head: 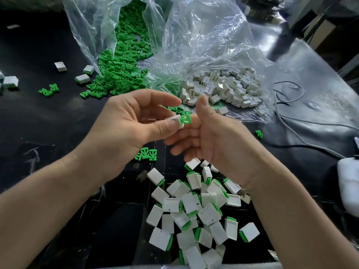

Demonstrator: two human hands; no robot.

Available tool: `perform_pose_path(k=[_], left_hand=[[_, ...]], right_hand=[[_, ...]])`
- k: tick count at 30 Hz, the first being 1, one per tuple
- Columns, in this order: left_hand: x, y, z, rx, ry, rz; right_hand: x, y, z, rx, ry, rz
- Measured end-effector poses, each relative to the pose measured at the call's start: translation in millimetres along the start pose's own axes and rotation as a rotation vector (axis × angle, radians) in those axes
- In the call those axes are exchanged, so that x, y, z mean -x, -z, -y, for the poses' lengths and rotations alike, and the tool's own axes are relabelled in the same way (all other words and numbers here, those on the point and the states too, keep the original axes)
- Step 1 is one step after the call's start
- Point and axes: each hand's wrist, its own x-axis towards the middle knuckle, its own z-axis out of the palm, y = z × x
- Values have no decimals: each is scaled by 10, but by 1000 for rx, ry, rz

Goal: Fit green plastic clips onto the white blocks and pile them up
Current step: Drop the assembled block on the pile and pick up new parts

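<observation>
Left hand (124, 123) pinches white block (177, 121) between thumb and fingertip, above table (48, 121); green clip (185, 119) at block's end, seemingly not fully seated. Right hand (213, 138) loosely spread, thumb lifted, fingers just behind clip. Parts likely light, stiff, slick: grip block's flat faces, push clip's broad back

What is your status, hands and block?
Left hand pinches block, clip sticking out. Right hand open, fingers by clip. No obstruction seen.
</observation>
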Motion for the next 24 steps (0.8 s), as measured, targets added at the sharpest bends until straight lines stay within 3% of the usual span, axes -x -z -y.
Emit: perform_pose_path(k=[2,6,14,24], left_hand=[[8,-5,-1,11,-17,10],[17,0,10,53,-37,0],[18,-8,16,95,-23,16],[27,-6,24,138,-48,52]], right_hand=[[-19,-87,-18,-183,-4,59],[-36,-181,-32,-305,-42,111],[-28,-260,-43,-292,-40,-21],[-25,-240,-58,-298,-26,72]])
